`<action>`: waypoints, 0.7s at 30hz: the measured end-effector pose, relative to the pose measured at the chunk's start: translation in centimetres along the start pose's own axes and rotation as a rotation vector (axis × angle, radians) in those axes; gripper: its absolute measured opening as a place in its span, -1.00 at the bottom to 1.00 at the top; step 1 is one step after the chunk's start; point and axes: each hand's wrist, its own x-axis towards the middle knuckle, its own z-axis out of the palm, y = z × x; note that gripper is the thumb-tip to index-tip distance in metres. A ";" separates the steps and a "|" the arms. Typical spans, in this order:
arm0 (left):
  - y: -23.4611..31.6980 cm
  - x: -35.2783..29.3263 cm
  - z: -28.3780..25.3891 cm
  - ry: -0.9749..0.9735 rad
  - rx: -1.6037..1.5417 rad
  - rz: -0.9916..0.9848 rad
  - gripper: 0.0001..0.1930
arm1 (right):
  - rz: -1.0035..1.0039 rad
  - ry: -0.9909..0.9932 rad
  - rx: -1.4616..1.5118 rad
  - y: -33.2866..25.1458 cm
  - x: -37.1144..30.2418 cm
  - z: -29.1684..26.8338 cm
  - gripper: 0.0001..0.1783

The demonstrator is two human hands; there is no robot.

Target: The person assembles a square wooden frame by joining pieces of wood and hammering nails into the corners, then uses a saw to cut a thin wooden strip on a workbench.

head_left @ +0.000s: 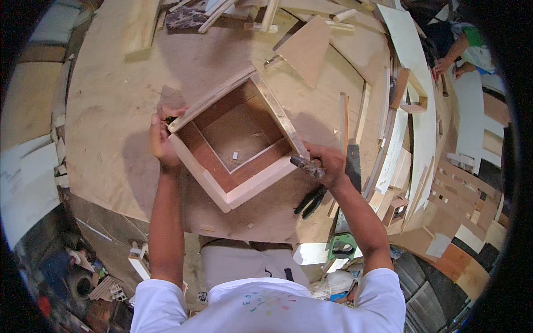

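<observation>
A square wooden box frame (214,191) with reddish-brown inner walls is turned cornerwise on the workbench. My left hand (164,139) grips its left corner, fingers curled round the outside; a small dark spot shows between the fingers. At the right corner, my right hand (328,165) is closed on a hammer (307,166), its metal head sticking out toward the box. Most of the hammer's handle is hidden by the hand. A small white piece (235,156) lies inside the box. Black-handled pliers (311,202) rest on the bench beside my right forearm.
A green-handled handsaw (342,247) lies under my right forearm. A triangular board (306,49) and several wood offcuts (272,15) lie at the back of the bench (105,111). Long strips (363,114) line the right. Another person's hands (444,65) work at the far right.
</observation>
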 end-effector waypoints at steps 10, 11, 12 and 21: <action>0.7 0.0 0.7 -0.180 -0.141 -0.011 -0.17 | 0.070 -0.011 -0.091 -1.0 0.6 -0.3 -0.44; 0.3 0.0 0.1 -0.181 -0.167 -0.014 -0.19 | 0.073 -0.017 -0.117 -1.1 0.6 -0.2 -0.42; 0.1 0.0 -0.3 -0.182 -0.194 -0.017 -0.21 | 0.070 -0.006 -0.096 -1.1 0.6 -0.1 -0.42; -0.2 -2.0 0.3 0.138 0.044 0.010 -0.31 | 0.063 0.069 -0.204 -1.5 0.2 0.3 -0.53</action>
